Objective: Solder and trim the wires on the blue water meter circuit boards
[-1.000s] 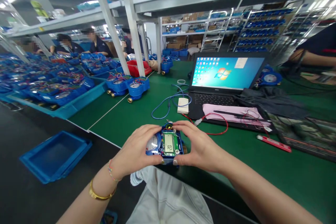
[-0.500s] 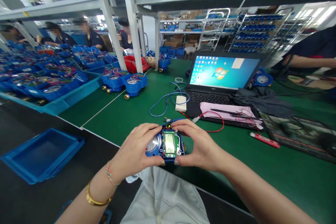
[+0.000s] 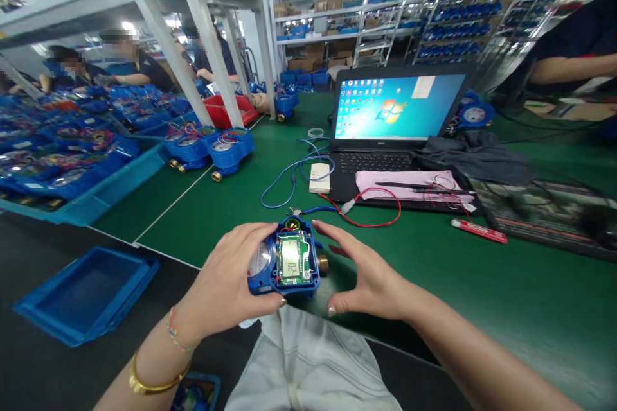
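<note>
Left hand (image 3: 226, 276): gripping the meter (image 3: 295, 263) by its dial side
Right hand (image 3: 373, 273): open, fingers curved, just beside the brass fitting (image 3: 323, 263)
Meter: on the bench (image 3: 409, 270), near its front edge
Laptop (image 3: 385, 160): beyond the meter, screen lit

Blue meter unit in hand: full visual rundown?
The blue meter unit looks like molded plastic or painted metal. Its open square compartment shows a green circuit board and lit-looking display, apparently reading "20" sideways. Beside it: a round dial; right, a brass-coloured fitting. It sits face up at the green bench's front edge, left hand gripping. Right-hand contact unclear.
</note>
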A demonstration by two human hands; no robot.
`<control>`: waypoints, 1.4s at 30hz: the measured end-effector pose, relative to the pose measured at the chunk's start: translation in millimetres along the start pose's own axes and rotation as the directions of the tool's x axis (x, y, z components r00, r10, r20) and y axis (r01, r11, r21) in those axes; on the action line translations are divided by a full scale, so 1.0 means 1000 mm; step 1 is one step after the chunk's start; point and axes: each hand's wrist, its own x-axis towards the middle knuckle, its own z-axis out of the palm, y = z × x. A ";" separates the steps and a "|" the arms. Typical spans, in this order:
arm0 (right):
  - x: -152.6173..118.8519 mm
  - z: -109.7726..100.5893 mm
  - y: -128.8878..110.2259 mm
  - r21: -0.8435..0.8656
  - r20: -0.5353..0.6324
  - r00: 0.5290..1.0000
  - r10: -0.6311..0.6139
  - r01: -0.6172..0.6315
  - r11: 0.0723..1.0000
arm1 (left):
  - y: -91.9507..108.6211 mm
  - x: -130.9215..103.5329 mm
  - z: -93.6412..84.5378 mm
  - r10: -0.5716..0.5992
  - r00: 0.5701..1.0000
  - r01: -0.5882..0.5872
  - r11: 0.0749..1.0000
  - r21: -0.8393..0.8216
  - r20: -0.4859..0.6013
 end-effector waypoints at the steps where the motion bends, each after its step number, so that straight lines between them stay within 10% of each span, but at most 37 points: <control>1: -0.001 0.003 0.002 0.008 -0.011 1.000 -0.001 0.001 1.000 | 0.001 -0.001 0.000 0.005 1.000 -0.005 1.000 0.007 0.005; 27: -0.009 0.030 0.006 -0.081 0.013 1.000 0.009 -0.008 0.997 | 0.026 -0.020 0.011 0.065 0.997 -0.056 0.984 0.168 -0.045; 36: -0.006 0.008 -0.002 -0.055 -0.072 0.990 -0.118 0.114 0.992 | 0.025 -0.021 0.014 0.087 0.991 -0.072 0.988 0.139 -0.104; 42: -0.002 0.010 -0.015 -0.254 0.066 0.992 -0.105 0.119 0.960 | 0.025 -0.016 0.014 0.105 0.983 -0.090 0.991 0.104 -0.153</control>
